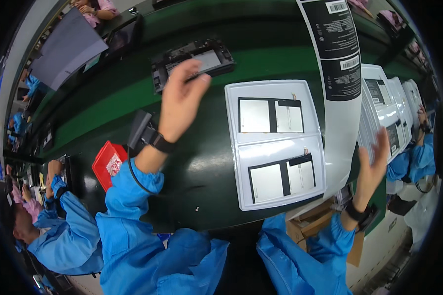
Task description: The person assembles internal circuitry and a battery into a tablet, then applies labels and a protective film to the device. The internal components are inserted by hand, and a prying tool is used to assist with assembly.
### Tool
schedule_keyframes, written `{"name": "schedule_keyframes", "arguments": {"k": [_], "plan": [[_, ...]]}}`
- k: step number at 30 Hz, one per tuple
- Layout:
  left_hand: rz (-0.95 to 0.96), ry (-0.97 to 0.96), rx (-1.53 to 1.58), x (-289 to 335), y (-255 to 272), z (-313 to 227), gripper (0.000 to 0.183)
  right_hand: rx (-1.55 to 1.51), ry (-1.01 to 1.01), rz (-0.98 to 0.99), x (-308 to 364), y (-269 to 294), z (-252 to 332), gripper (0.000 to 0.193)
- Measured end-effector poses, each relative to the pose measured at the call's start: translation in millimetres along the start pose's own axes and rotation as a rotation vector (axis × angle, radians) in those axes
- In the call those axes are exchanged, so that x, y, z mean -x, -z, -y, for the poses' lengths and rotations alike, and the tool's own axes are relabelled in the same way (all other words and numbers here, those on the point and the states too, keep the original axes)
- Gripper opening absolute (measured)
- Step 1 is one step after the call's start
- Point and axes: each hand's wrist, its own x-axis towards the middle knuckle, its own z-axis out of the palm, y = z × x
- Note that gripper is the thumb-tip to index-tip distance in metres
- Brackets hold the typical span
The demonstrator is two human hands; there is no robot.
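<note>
My left hand (pixel 182 101) is over the near edge of a black device casing (pixel 220 53), which has a silver panel and exposed parts inside. Its thumb and fingers are apart, and I see nothing between them. To the right of centre lies a white plastic tray (pixel 268 142) holding two flat battery packs, an upper one (pixel 255 117) and a lower one (pixel 268 183), silver with black borders. My right hand (pixel 373 160) is raised with spread fingers, slightly blurred, beside a hanging strip of white sheet (pixel 338 132) with black labels. It holds nothing visible.
Stacked white trays (pixel 371 125) with more battery packs stand at the right. A red bin (pixel 103 164) with small white pieces sits left of my forearm. A cardboard box (pixel 312 226) is below the table edge. Co-workers in blue (pixel 66 231) are at both sides.
</note>
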Motion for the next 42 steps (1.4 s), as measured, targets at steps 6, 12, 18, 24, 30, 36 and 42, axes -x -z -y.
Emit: {"name": "schedule_keyframes", "arguments": {"k": [6,12,18,24,30,36,42], "plan": [[0.51,0.153,0.282,56.0,-62.1,-54.4,0.052,-0.455,-0.554,0.449,34.9,29.8,28.6,0.014],[0.727,0.218,0.812,69.6,-106.5,-83.3,0.091,-0.659,-0.769,0.681,90.5,62.1,16.4,0.022],[0.79,0.386,1.012,98.8,-191.6,-75.5,0.044,-0.422,-0.898,0.8,154.8,84.9,-54.9,0.017],[0.637,0.947,1.122,160.8,-247.3,-62.2,0.042,0.531,-0.349,0.34,143.3,105.9,-53.0,0.022],[0.804,0.955,1.13,138.8,-223.8,-75.9,0.045,-0.156,-0.126,0.202,89.5,92.4,21.5,0.021],[0.827,0.939,1.12,139.6,-216.9,-78.6,0.049,-0.216,-0.083,0.274,76.1,76.3,18.8,0.015],[0.764,0.992,1.223,137.5,-224.0,-75.8,0.05,-0.168,0.058,0.292,69.9,73.3,13.5,0.014]]}}
